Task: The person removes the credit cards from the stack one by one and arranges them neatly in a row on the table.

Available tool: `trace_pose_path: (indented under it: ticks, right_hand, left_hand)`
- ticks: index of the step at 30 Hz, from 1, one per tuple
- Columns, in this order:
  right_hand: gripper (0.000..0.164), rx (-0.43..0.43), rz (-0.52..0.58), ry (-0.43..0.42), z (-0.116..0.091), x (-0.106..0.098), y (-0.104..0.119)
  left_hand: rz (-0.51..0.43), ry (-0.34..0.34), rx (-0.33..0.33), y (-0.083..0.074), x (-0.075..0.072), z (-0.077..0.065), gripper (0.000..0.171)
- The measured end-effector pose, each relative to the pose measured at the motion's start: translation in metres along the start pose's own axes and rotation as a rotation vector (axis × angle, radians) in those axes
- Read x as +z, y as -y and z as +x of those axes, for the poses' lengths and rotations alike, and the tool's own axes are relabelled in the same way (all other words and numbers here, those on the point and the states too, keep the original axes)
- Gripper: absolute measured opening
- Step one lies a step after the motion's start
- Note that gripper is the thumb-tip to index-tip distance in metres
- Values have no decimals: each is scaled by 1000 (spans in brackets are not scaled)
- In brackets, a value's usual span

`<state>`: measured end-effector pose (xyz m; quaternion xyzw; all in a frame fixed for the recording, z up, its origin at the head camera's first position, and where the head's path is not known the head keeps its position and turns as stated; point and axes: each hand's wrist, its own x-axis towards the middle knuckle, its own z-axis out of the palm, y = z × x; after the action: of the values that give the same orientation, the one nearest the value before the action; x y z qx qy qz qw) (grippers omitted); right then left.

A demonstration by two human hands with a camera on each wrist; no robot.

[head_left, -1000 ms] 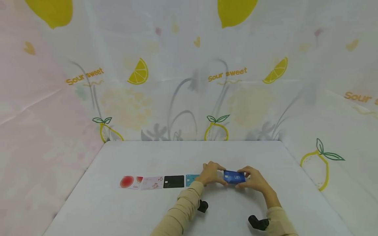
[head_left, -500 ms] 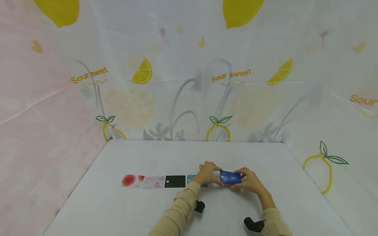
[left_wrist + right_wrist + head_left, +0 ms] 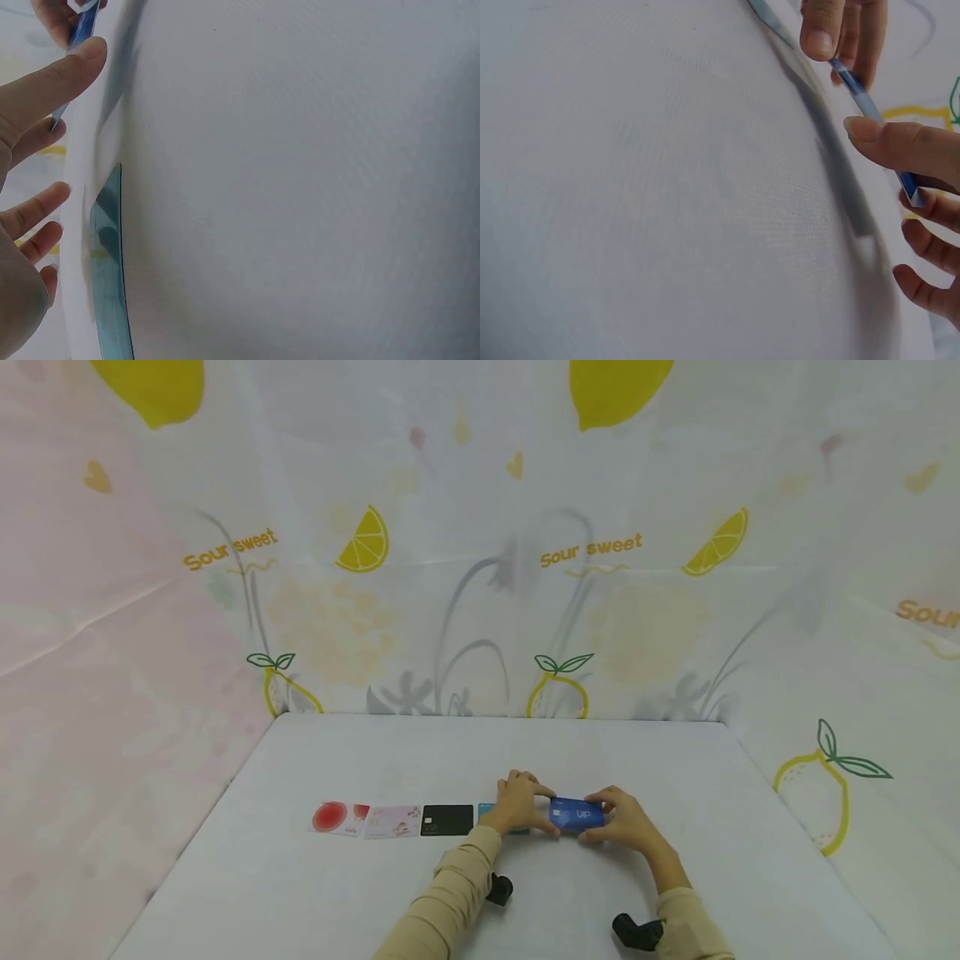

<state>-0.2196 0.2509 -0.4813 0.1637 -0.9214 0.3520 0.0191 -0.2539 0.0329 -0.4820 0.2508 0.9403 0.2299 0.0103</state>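
A blue VIP card (image 3: 576, 815) is held by both hands close over the white table, its shadow falling on the cloth below in the wrist views. My left hand (image 3: 517, 803) pinches its left end between thumb and index finger. At the opposite end, my right hand (image 3: 624, 818) grips it with thumb and fingertips. Beneath the left hand lies a teal card (image 3: 110, 277), partly hidden by that hand in the head view. Left of it in the same row are a black VIP card (image 3: 447, 820), a pale pink card (image 3: 392, 822) and a white card with red circles (image 3: 330, 817).
The white table (image 3: 360, 902) ends at a printed lemon backdrop (image 3: 420, 627) behind and at both sides. Black wrist-worn devices, one below the left wrist (image 3: 498, 890) and one by the right sleeve (image 3: 637, 932), stick out over the table.
Both hands have carried the blue VIP card leftward, nearer to the teal card. The head view has shifted slightly. The other cards keep their places in the row.
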Motion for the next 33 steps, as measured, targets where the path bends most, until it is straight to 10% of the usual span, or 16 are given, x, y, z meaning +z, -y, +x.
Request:
trace_pose_path:
  ticks: [33]
  right_hand:
    - [57, 4, -6, 71, 12, 21, 7]
  left_hand:
    - [27, -5, -30, 18, 0, -18, 59]
